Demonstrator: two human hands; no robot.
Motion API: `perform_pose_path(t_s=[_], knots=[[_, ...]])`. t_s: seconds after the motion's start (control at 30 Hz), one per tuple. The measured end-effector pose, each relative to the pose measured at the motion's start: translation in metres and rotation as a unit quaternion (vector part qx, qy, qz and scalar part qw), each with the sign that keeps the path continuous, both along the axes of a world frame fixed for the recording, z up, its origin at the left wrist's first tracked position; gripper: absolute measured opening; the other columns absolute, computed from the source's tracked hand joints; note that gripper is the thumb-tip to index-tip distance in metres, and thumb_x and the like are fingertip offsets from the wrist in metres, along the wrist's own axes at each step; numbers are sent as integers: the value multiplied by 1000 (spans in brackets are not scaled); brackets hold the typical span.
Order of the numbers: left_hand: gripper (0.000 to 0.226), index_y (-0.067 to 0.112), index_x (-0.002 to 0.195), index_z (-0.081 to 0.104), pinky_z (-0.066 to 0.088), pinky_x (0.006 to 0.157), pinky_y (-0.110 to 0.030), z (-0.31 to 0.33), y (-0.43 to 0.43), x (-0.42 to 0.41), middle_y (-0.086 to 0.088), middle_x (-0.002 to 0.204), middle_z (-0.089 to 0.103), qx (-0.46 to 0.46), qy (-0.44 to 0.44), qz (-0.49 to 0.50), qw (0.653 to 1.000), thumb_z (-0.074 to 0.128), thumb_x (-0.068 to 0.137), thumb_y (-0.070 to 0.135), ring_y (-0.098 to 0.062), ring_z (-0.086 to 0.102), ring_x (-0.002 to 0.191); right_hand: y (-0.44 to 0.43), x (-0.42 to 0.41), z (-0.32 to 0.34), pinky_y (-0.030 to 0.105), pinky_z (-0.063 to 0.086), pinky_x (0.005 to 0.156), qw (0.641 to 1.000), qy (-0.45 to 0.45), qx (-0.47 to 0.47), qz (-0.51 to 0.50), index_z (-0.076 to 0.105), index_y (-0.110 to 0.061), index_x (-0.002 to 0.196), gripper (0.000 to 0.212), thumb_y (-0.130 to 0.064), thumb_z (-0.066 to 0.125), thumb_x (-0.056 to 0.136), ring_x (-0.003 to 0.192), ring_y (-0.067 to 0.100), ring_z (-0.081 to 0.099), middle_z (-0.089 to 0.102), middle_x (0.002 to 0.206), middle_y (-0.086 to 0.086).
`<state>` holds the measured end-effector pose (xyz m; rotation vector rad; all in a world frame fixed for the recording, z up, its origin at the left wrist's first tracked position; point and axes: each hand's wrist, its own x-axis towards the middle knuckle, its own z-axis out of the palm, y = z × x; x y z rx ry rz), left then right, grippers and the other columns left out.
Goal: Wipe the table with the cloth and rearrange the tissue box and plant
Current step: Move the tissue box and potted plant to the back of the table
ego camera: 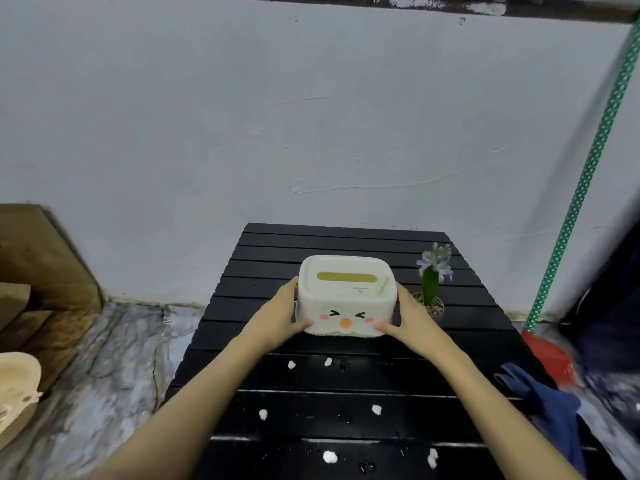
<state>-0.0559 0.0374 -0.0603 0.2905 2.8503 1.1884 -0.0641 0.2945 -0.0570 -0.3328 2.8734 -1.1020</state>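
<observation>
a: cream plastic, rounded corners — that's the tissue box (346,296), sitting mid-way back on the black slatted table (346,382). from the head view, the left hand (277,318) presses its left wall and the right hand (412,318) its right wall, thumbs hooked on the front face by the printed cheeks.

b: so both hands are clamped on it from either side?

a: yes, palms flat on the sides, fingers wrapped behind. whether it's lifted or only resting on the slats, i can't tell.

b: how should the move go?

a: i'd say lift straight up rather than slide; the slat gaps could catch an edge. keep it level and mind the right wrist — the plant (431,289) stands just beside that hand, and its small pot looks easy to tip.

b: where to set it down?

a: probably toward the back, clear of the white crumbs (329,457) and dark specks scattered over the near slats, so wiping has room. the blue cloth (547,407) lies draped at the table's right edge, untouched, near the right forearm.
</observation>
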Motion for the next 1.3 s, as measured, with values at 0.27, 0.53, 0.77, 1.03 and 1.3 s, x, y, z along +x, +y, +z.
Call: perform_pose_path(t_s=[0.27,0.53,0.77,1.03,1.3], knots=[[64,33,126,36,45,93,-29,6,-5,-5,10,120,53,85,39,-3,996,69,73,22,-5,52,107,-11,-10,11,30,37,99,999,35,-22,13,31,-23,132,74,-34,73,71,118,12,42,45,131,-2],[63,21,126,40,37,78,-8,36,-29,-60,13,110,50,70,103,3,992,71,72,12,-4,50,99,-39,-69,37,33,41,98,996,63,-61,33,37,-25,129,70,-35,74,70,114,11,46,48,127,-4],[65,18,128,38,40,92,-26,20,-53,-134,5,116,52,46,91,12,995,71,72,13,-10,50,102,-64,-150,17,40,46,97,996,39,-67,33,40,-23,126,70,-39,75,67,111,16,50,51,124,0],[68,17,130,36,38,90,-24,-8,-67,-170,6,115,51,38,75,37,996,72,72,13,-10,50,103,-76,-188,-10,36,49,93,995,20,-96,26,42,-21,126,70,-34,77,66,107,15,54,54,123,-2],[66,20,131,32,39,94,-32,-12,-65,-156,3,121,52,10,81,81,993,69,75,24,-12,49,111,-71,-169,-6,40,33,108,997,33,-64,-1,18,-17,141,80,-30,66,79,130,21,35,26,146,6]])
